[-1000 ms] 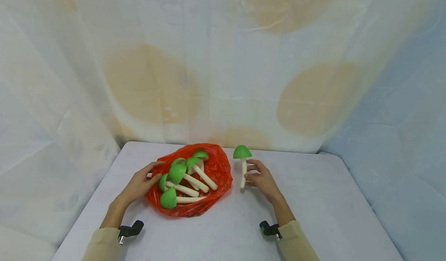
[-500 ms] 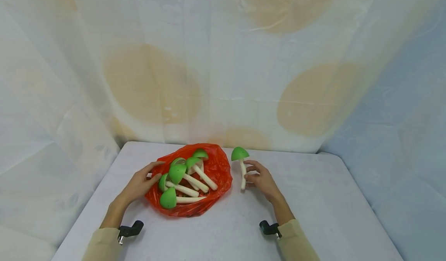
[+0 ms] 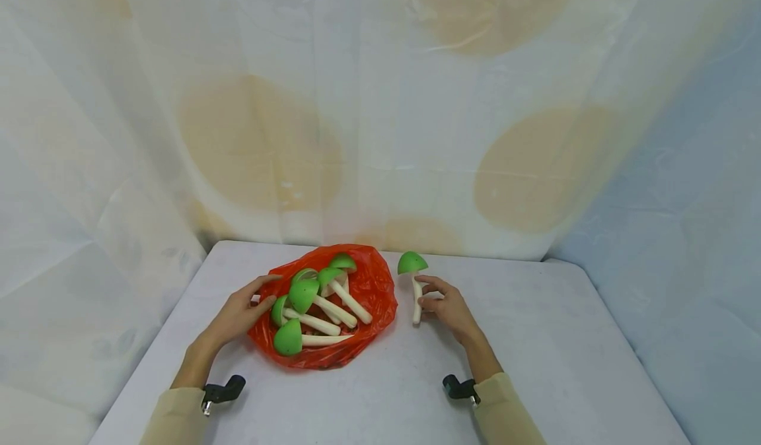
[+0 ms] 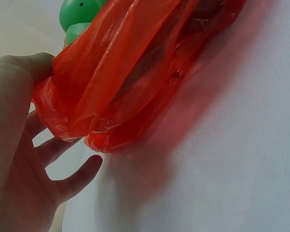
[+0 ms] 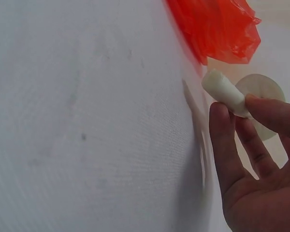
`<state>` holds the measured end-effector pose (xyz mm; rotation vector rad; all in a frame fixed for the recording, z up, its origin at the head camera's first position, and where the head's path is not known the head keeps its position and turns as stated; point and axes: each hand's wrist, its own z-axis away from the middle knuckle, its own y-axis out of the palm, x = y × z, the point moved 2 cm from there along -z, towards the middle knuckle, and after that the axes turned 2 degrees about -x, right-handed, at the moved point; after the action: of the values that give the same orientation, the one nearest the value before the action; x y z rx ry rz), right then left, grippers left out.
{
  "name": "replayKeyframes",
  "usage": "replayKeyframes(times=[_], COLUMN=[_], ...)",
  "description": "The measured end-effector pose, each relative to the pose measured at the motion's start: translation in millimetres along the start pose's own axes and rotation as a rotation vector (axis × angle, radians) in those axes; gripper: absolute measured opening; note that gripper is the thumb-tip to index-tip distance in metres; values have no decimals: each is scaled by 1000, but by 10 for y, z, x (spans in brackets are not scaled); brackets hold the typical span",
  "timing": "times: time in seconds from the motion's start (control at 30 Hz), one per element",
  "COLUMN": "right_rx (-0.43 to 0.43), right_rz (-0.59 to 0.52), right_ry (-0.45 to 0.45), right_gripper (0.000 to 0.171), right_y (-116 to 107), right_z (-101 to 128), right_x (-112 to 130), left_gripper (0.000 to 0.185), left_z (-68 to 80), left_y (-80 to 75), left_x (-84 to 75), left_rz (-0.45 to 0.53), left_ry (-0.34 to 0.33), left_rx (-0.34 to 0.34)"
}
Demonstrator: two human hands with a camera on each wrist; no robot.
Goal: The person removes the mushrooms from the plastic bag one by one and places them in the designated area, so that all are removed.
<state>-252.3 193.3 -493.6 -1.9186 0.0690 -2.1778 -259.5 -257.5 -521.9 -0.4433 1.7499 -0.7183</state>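
Broadly, white table (image 3: 535,366) carries everything. Red plastic bag (image 3: 368,293) lies open and flat on it, left of centre; thin crinkled film, judged limp and slippery, would not hold shape if lifted by one edge. Inside: a loose pile of toy mushrooms (image 3: 309,309), green caps, white stems, lying crosswise; exact count unclear, about five.

Left hand (image 3: 238,316) rests at the bag's left rim, fingers spread and nearly straight, thumb against the film in the wrist view; no pinch seen.

Right hand (image 3: 448,306) sits just right of the bag and pinches a single mushroom (image 3: 413,263) by its stem, between thumb and curled fingertips, cap uppermost, base near the table. Judged light, rigid, smooth; stem is the sensible grip, cap too rounded.
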Motion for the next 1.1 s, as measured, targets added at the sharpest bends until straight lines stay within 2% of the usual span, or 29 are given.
replayKeyframes(times=[0.1, 0.4, 1.1], right_rx=[0, -62, -97], right_rz=[18, 34, 105], right_ry=[1, -10, 1], right_gripper=[49, 48, 45], right_y=[4, 19, 49], right_z=[-25, -206, -249], right_x=[-30, -332, -391], left_gripper=[43, 42, 41], left_z=[-3, 0, -5], left_y=[1, 0, 13], left_x=[-2, 3, 31], left_rz=[1, 9, 12], left_ry=[2, 2, 4], left_rx=[-1, 1, 2])
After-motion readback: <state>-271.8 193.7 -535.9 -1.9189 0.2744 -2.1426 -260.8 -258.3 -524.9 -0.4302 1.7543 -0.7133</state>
